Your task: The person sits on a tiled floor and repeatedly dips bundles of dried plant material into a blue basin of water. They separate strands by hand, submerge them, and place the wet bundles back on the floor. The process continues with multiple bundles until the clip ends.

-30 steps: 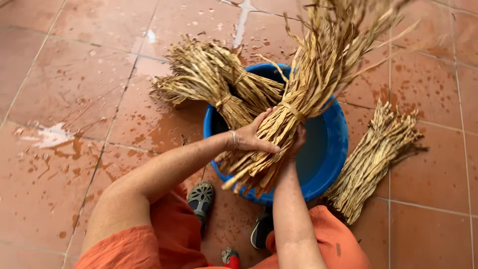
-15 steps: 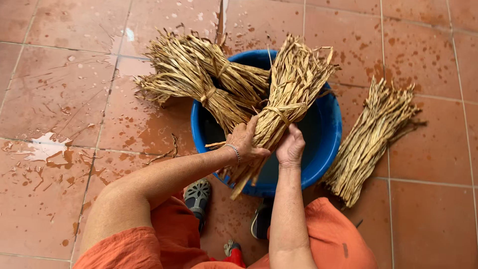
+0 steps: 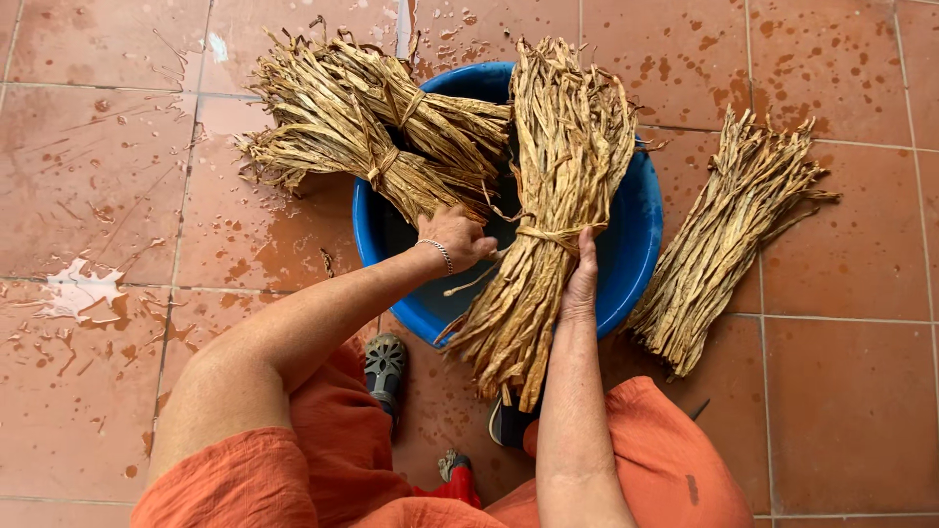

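A tied bundle of dry straw-coloured stalks (image 3: pixel 548 205) lies lengthwise across a blue round basin (image 3: pixel 641 235). My right hand (image 3: pixel 583 279) presses flat against the bundle's right side at its tie. My left hand (image 3: pixel 458 238), with a bracelet on the wrist, is curled at the bundle's left side by the tie, next to other bundles. Two more tied bundles (image 3: pixel 362 127) rest over the basin's left rim, their ends spread on the floor.
Another tied bundle (image 3: pixel 729 240) lies on the wet terracotta tile floor right of the basin. Water splashes and a whitish patch (image 3: pixel 73 290) mark the tiles at left. My orange clothing and dark shoes (image 3: pixel 384 364) are just below the basin.
The bundle, held raised and tilted to the upper right before, has come down and now lies across the basin. Both hands have moved down with it.
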